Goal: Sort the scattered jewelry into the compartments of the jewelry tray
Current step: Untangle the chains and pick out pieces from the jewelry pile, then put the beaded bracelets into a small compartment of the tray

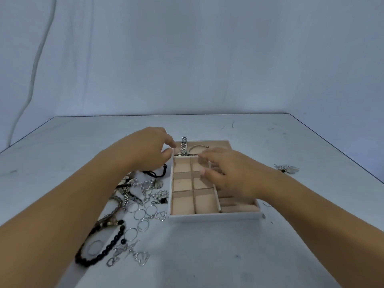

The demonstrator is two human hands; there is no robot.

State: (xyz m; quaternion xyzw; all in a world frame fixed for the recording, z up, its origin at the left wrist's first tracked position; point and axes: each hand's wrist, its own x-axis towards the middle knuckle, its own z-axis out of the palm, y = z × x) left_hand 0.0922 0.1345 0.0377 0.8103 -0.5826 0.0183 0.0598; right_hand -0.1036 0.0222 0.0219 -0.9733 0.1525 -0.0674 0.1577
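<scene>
The jewelry tray (214, 217) has a white rim and beige compartments and lies at the table's middle. In its far compartment a silver watch (183, 145) leans over the back wall, beside a silver bangle (195, 149). My left hand (149, 148) hovers at the tray's far left corner, thumb and forefinger slightly apart next to the watch's near end. My right hand (228, 173) is spread over the tray's right half, its forefinger reaching to the divider by the bangle. Scattered jewelry lies left of the tray: silver hoops (143, 217), a black bead bracelet (99, 254), heart pendants (160, 215).
A black cord (158, 173), chains and a pearl strand (161, 194) crowd the tray's left side under my left forearm. A silver fan-shaped piece (287, 169) lies alone near the table's right edge. A pale cloth backdrop hangs behind the table.
</scene>
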